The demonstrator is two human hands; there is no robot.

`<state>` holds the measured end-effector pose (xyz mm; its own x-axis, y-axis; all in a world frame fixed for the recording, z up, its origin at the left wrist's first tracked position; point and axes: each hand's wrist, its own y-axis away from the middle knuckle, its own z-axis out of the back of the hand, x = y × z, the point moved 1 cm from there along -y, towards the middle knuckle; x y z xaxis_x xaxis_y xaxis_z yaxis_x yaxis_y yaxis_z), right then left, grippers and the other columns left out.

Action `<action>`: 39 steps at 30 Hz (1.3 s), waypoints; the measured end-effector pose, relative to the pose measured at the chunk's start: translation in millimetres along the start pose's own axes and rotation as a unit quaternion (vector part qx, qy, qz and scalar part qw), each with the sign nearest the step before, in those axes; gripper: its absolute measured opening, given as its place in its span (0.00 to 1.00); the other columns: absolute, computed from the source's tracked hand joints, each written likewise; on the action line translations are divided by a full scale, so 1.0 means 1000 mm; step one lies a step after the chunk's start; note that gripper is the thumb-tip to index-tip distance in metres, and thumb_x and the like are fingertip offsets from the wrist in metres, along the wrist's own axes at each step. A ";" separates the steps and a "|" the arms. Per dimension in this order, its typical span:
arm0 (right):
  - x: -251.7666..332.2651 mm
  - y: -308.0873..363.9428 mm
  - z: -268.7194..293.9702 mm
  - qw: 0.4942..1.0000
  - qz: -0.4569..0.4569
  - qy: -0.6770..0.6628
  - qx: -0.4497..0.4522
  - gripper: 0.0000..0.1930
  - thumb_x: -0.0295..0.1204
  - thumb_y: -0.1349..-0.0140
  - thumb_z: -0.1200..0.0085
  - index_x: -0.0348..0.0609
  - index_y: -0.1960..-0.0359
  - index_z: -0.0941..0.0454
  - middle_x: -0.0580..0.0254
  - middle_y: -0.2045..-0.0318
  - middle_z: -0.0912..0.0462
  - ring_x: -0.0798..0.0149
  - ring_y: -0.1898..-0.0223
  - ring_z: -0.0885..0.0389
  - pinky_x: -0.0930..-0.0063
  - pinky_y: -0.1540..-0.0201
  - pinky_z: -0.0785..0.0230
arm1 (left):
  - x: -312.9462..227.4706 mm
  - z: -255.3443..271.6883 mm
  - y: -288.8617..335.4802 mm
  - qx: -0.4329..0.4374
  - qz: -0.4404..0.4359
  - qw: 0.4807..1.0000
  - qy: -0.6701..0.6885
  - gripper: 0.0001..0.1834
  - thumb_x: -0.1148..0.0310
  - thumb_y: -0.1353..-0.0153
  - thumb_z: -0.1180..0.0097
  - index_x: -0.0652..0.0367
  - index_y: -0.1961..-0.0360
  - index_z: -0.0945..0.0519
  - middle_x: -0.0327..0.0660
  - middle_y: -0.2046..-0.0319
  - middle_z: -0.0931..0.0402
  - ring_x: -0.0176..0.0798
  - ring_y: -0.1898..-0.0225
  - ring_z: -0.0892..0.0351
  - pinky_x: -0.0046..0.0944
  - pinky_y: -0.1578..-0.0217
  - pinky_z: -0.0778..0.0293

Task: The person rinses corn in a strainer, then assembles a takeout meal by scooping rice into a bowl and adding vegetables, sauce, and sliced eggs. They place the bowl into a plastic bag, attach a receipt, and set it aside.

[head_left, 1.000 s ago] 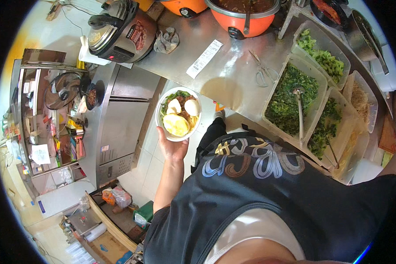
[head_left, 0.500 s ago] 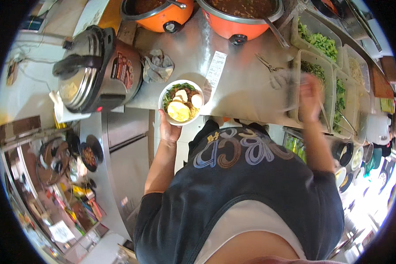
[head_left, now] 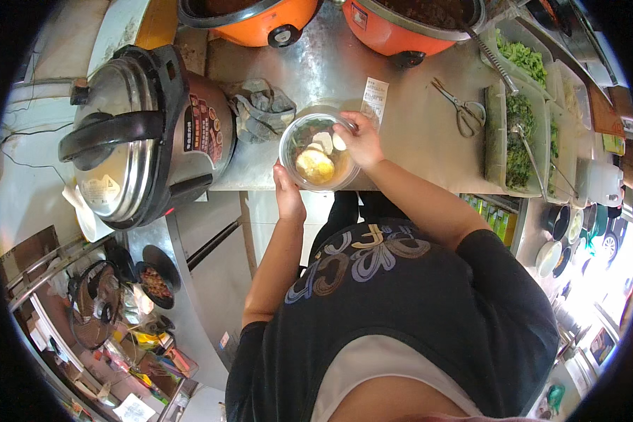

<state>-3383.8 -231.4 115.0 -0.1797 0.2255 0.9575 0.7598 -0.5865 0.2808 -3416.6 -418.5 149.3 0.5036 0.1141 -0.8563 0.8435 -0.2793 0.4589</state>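
Observation:
A round bowl of food (head_left: 328, 181) is held over the counter's near edge. Through a clear lid (head_left: 304, 125) I make out a fried egg (head_left: 315, 166), pale egg-like pieces and dark greens. My left hand (head_left: 290, 195) is wrapped under the bowl's near left side, thumb up against the rim. From the right, my right hand (head_left: 363, 141) grips the lid at its far right edge, fingers bent over the top. Whether the lid is pressed fully down all round, I cannot tell. Just beyond the right hand lies a printed paper slip (head_left: 375, 97).
Left stands a large pressure cooker (head_left: 130, 133), with a crumpled grey cloth (head_left: 264, 111) beside it. Two orange pots (head_left: 394, 32) line the back. Scissors (head_left: 465, 116) lie right of the slip, near plastic tubs of chopped greens (head_left: 519, 141) with metal tongs.
My right hand has come from the tubs at right to the bowl, and a clear lid now covers the food. The bowl has shifted slightly right in view, still in my left hand.

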 end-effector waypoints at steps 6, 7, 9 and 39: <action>0.018 0.003 -0.017 0.962 0.050 0.266 -0.021 0.21 0.39 0.46 0.40 0.45 0.51 0.27 0.49 0.52 0.28 0.48 0.47 0.31 0.59 0.44 0.39 | 0.004 0.008 -0.009 -0.009 -0.017 0.993 -0.119 0.27 0.61 0.33 0.51 0.64 0.39 0.40 0.47 0.47 0.32 0.41 0.46 0.31 0.40 0.45 0.35; 0.022 0.002 -0.018 0.959 0.053 0.277 -0.013 0.22 0.39 0.46 0.40 0.46 0.51 0.27 0.50 0.52 0.28 0.48 0.48 0.31 0.59 0.44 0.39 | 0.007 0.009 -0.011 -0.005 -0.018 0.992 -0.124 0.27 0.63 0.35 0.49 0.65 0.39 0.40 0.47 0.46 0.32 0.41 0.46 0.32 0.41 0.44 0.35; 0.028 -0.001 -0.018 0.943 0.063 0.326 0.013 0.20 0.38 0.43 0.44 0.48 0.50 0.28 0.51 0.51 0.28 0.49 0.48 0.31 0.59 0.44 0.39 | 0.010 0.009 -0.016 0.012 -0.043 0.990 -0.132 0.29 0.68 0.37 0.45 0.66 0.39 0.40 0.49 0.46 0.34 0.42 0.45 0.33 0.41 0.43 0.37; 0.025 -0.032 0.079 0.892 0.104 0.417 -0.137 0.26 0.49 0.46 0.42 0.43 0.53 0.28 0.49 0.54 0.27 0.48 0.51 0.30 0.54 0.46 0.39 | 0.019 -0.007 0.000 -0.041 0.070 0.989 0.120 0.30 0.72 0.44 0.39 0.61 0.44 0.41 0.44 0.49 0.31 0.41 0.48 0.29 0.41 0.46 0.32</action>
<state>-3363.2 -144.9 124.8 -0.5432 -0.5007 0.6740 0.6694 -0.7428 -0.0124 -3405.4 -409.6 135.0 0.6379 0.3065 -0.7065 0.7699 -0.2308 0.5949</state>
